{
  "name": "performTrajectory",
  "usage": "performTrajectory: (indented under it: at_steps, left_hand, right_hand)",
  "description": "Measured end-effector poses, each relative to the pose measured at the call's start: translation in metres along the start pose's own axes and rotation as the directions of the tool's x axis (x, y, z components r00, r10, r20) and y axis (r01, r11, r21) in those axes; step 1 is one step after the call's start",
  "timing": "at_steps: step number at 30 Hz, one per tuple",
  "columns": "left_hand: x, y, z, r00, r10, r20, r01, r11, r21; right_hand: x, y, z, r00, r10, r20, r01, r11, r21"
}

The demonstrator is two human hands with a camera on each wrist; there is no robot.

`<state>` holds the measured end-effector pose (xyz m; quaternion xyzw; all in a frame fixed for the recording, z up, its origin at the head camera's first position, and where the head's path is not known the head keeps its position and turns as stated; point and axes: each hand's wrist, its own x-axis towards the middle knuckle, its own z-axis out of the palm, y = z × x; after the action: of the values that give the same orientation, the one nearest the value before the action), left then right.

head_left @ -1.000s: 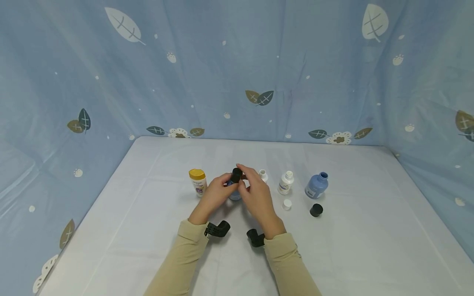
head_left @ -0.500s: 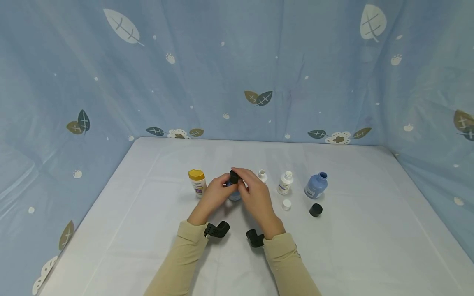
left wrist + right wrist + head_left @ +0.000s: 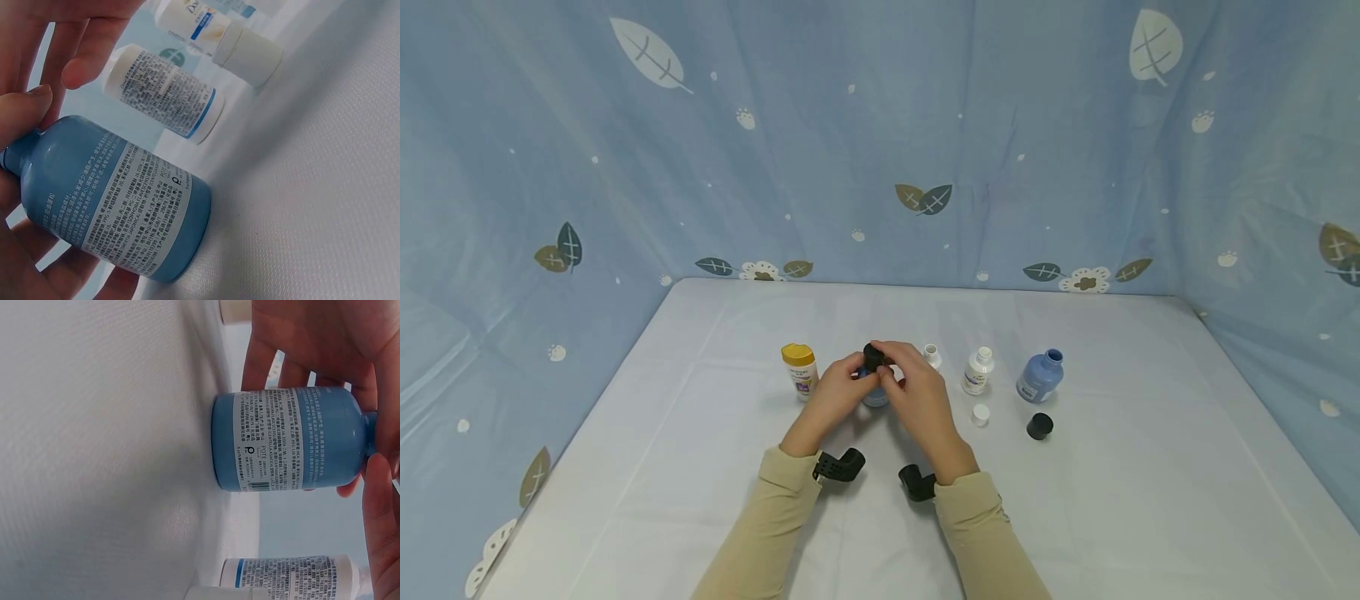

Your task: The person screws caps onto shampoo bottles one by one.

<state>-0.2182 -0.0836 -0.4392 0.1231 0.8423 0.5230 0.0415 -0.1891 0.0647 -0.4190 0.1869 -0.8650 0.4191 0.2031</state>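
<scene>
A blue bottle with a white printed label stands upright between the two hands. My left hand grips it around the shoulder, fingers behind it in the right wrist view. At its top, my right hand pinches a black cap with thumb and fingers. The wrist views show the blue bottle close up, its label full of small print; the cap is out of frame there. Part of the neck is covered by fingers.
Left of the hands stands a white bottle with a yellow cap. To the right are two uncapped white bottles, one partly behind the right hand, and an uncapped blue bottle. A white cap and another black cap lie before them.
The black cap has come down slightly and to the left over the bottle's top, the right hand's fingers moving with it. The left hand keeps its place on the bottle.
</scene>
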Motion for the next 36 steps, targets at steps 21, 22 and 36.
performTrajectory:
  at_steps: [21,22,36]
  left_hand:
    - [0.0004,-0.0017,0.0002,1.000,0.017,0.002,-0.017,1.000,0.020]
    - [0.0005,-0.0020,0.0002,1.000,0.021,0.004,-0.021,1.000,0.016]
    - [0.0004,-0.0010,0.0004,1.000,0.014,0.002,-0.014,1.000,0.005]
  right_hand:
    - [-0.0009,0.0019,0.0027,1.000,0.014,-0.020,-0.014,1.000,0.008]
    - [-0.0009,0.0018,0.0024,1.000,0.016,-0.017,-0.016,1.000,0.005]
    - [-0.0013,0.0030,0.0019,1.000,0.005,0.013,-0.004,1.000,-0.018]
